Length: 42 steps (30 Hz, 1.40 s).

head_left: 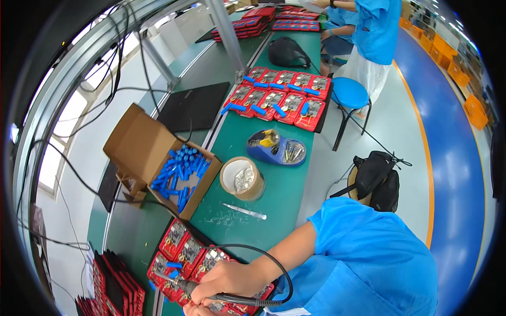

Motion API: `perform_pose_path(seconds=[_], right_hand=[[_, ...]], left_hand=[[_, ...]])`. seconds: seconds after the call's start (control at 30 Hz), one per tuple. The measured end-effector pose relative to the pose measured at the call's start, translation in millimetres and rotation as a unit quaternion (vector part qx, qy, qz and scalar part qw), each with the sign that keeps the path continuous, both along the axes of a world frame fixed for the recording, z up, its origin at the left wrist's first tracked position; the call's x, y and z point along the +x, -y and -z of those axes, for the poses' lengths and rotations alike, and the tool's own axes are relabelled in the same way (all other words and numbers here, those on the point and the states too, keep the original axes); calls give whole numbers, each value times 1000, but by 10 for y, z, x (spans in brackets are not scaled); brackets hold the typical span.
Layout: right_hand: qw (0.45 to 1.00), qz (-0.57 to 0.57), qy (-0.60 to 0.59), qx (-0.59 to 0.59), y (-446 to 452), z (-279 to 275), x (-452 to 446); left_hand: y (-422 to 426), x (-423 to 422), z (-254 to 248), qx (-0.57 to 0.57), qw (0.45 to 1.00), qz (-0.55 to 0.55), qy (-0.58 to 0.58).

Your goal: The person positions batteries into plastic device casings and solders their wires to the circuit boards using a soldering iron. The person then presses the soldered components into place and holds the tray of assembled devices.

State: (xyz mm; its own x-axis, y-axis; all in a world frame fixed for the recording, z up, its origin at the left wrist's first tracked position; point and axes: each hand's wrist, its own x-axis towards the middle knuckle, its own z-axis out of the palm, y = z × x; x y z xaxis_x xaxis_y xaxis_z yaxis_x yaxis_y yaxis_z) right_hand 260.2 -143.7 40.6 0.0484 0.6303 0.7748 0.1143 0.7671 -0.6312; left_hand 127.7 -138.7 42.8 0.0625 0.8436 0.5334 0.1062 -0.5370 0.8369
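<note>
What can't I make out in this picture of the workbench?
All in the head view:
Left hand: mostly cut off by the bottom edge.
Soldering iron: tip too small to tell what it touches.
Markings on the circuit boards: too small, blurred.
Standing co-worker: head cut off by the top edge.
Tub: bottom hidden by its contents.

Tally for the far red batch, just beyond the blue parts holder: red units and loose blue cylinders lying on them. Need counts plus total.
Red units: 10
Blue cylinders: 10
Total: 20
</note>
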Motion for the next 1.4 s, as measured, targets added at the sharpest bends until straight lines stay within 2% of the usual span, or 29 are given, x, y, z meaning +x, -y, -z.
perform_pose_path(seconds=[0.07,0.1,0.13,0.17,0.2,0.23,0.27,0.3,0.33,0.4,0.47,0.53,0.6,0.67,0.73,0.83,0.93,1.1,1.27,1.4], right_hand=[[997,40,42,46,-30,53,-3],[992,80,73,66,-24,39,21],[991,67,99,64,-9,35,50],[988,61,122,67,-1,22,78],[988,67,100,96,-41,60,61],[982,61,166,66,-19,59,130],[979,53,189,58,-28,100,154],[987,4,162,0,-2,84,159],[985,53,160,34,-42,99,103],[982,49,180,26,-42,95,95],[981,57,184,33,-69,132,127],[988,89,124,8,-85,43,142],[990,80,117,-4,-110,9,170],[986,69,152,-4,-142,-23,160],[987,63,149,-13,-173,-49,130],[987,6,109,-118,-185,-30,122],[986,-26,126,-111,-186,-50,121],[985,-18,138,-102,-172,-55,120],[986,-20,131,-98,-151,-103,133],[985,-69,110,-112,-119,-6,147]], left_hand=[[-2,-50,27,33,998,-24,-39],[-14,-162,107,-61,998,0,-14],[-51,-220,279,-61,998,-32,15],[-56,-335,354,-44,999,1,-6],[-46,-319,287,-24,998,-21,-59],[-60,-230,247,-14,998,-46,-43],[-44,-307,227,-56,996,-4,-66],[-56,-258,142,-57,997,16,-56],[-98,-287,190,-43,998,36,-41],[-109,-291,176,-37,998,33,-48],[-149,-376,239,-60,998,27,-9],[-178,-481,202,-142,988,2,56],[-162,-517,219,-141,988,25,50],[-147,-521,204,-178,977,116,10],[-127,-499,161,-197,971,133,31],[-118,-486,125,-201,965,165,35],[-99,-480,146,-226,957,176,54],[-95,-476,145,-233,950,189,83],[-91,-473,158,-252,939,227,62],[-90,-481,164,-297,913,277,49]])
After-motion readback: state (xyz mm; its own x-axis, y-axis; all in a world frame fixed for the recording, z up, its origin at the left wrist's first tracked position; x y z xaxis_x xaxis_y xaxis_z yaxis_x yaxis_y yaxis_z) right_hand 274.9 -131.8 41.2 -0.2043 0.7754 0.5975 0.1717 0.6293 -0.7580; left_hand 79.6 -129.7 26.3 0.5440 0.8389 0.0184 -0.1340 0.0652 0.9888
